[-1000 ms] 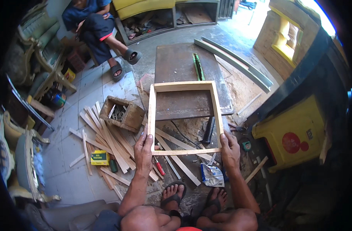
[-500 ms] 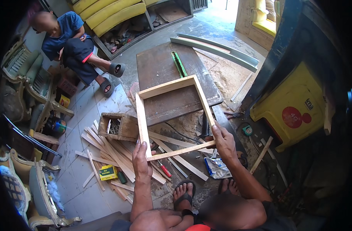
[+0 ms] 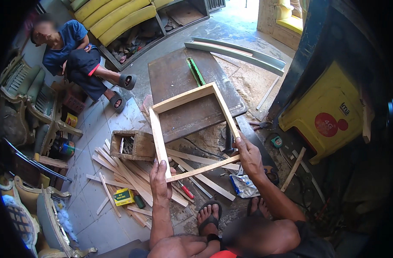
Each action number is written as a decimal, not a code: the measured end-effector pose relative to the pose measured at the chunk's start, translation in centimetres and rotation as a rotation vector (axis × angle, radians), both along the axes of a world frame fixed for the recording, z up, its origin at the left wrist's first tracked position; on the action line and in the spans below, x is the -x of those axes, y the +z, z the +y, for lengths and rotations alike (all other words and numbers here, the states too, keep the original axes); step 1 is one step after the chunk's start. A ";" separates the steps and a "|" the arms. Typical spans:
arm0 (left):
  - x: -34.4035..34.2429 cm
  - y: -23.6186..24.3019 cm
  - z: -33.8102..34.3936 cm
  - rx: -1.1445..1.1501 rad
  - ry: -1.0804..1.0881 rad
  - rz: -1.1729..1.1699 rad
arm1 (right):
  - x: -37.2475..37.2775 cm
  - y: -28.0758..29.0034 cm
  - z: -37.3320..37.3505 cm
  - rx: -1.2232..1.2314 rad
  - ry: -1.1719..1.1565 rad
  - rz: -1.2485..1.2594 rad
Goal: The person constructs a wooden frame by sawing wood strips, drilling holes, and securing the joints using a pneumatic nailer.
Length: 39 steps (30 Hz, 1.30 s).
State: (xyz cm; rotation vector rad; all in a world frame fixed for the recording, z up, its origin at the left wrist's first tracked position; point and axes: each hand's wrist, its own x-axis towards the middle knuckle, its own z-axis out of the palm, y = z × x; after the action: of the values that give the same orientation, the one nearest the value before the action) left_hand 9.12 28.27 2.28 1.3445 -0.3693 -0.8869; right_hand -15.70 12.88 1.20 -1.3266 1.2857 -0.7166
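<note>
A rectangular frame of pale wood (image 3: 160, 144) is held up between my two hands, tilted, its far end over a dark low board table (image 3: 172, 71). My left hand (image 3: 161, 176) grips its near left corner, thumb along the outer side. At the near right corner, my right hand (image 3: 248, 157) is closed round the wood. Through the frame's opening the table surface shows. Below it on the floor lie several thin wooden strips (image 3: 207, 184) and a screwdriver with a red handle (image 3: 186, 190).
Left of the frame stands a wooden box (image 3: 140, 146) of small pieces, near a yellow-green carton (image 3: 124, 196). A green level-like bar (image 3: 195, 71) and a grey metal channel (image 3: 239, 53) lie farther off. At right are a tape measure (image 3: 276, 141) and yellow plastic stool (image 3: 321, 116). Another person (image 3: 71, 47) sits far left.
The view has shifted slightly, and the wooden frame sits at almost the same place and tilt. Both hands keep their grip. The seated person's head has turned.
</note>
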 end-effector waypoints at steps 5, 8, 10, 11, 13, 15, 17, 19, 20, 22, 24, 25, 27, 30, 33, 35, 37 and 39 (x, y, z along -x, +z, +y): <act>0.1 0.0 -0.1 0.007 0.029 0.005 | -0.3 -0.2 0.1 0.024 -0.003 -0.009; 0.1 -0.1 0.0 -0.005 0.029 0.013 | -0.3 0.6 0.1 0.029 0.004 0.034; 0.2 0.1 0.0 -0.015 0.018 0.012 | -0.2 0.5 0.1 -0.001 0.004 0.034; 0.2 0.1 -0.1 -0.015 0.031 0.010 | -0.2 0.5 0.1 -0.016 0.004 0.033; 0.4 0.1 -0.3 -0.011 0.054 0.008 | -0.2 -0.5 -0.1 0.062 -0.002 0.014; 0.0 -0.6 -0.2 -0.007 0.022 0.031 | 0.0 -0.7 -0.2 0.095 -0.005 0.012; -0.3 -0.9 0.2 -0.009 0.010 0.036 | -0.1 -0.4 -0.2 0.075 0.007 0.018; -0.4 -0.8 0.2 -0.007 0.012 0.028 | -0.2 -0.1 0.0 0.089 0.007 0.028; -0.4 -0.8 0.3 -0.009 0.018 0.025 | -0.3 -0.1 0.1 0.096 0.007 0.032; -0.4 -0.8 0.4 -0.011 0.027 0.021 | -0.4 -0.2 0.2 0.086 0.008 0.021; 0.0 -0.2 0.2 -0.019 0.046 0.003 | -0.5 -0.1 0.4 0.064 0.003 0.022; 0.2 0.0 0.2 -0.024 0.058 -0.007 | -0.5 0.2 0.5 0.047 -0.002 0.026; 0.1 -0.1 0.3 -0.024 0.057 -0.013 | -0.6 0.4 0.6 0.028 -0.005 0.026; 0.4 -0.2 -0.1 -0.016 0.066 -0.008 | -0.3 0.4 0.4 0.033 -0.008 0.027; 0.9 -0.2 -0.8 -0.017 0.055 0.001 | 0.4 0.5 -0.3 0.033 -0.002 0.055; 1.0 -0.2 -1.0 -0.019 0.069 0.002 | 0.6 0.8 -0.5 0.015 0.016 0.089; 1.2 -0.3 -1.6 -0.010 0.122 0.006 | 0.3 1.1 -0.8 0.028 0.004 0.053; 0.5 -0.4 -0.8 0.002 0.094 0.041 | -0.6 1.1 -0.3 0.047 0.003 0.024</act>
State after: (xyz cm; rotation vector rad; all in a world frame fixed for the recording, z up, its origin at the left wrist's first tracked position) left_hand 8.64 27.52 1.92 1.3293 -0.2726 -0.8344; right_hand -15.09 12.59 2.28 -1.3784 1.2931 -0.7346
